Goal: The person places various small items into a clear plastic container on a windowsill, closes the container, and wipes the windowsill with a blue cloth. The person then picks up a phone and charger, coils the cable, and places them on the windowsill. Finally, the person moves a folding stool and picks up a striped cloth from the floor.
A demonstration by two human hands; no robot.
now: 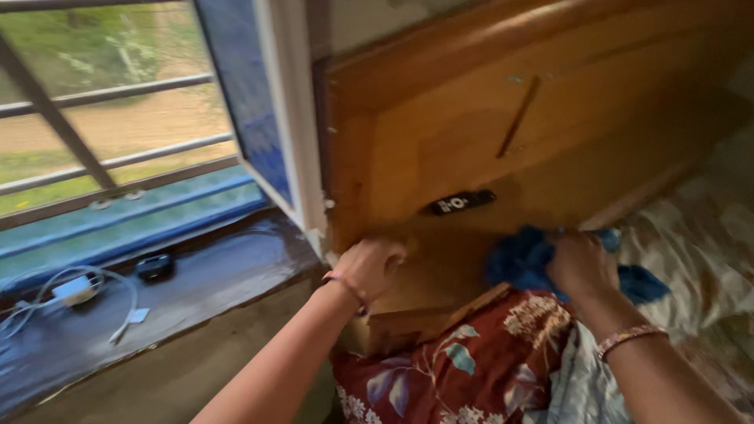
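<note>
Fingers of the right hand (581, 265) are bunched around a blue cloth (522, 261), pressed on the wooden headboard (440, 133) ledge; left hand (369, 267) is curled on that ledge's corner.

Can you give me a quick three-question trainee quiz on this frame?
1. True or false: the right hand grips a blue cloth.
2. What does the left hand rest on: A) windowsill, B) wooden headboard ledge, C) pillow?
3. Which dark object lies on the ledge near the headboard?

Key: 1 true; 2 B; 3 a black remote control.
</note>
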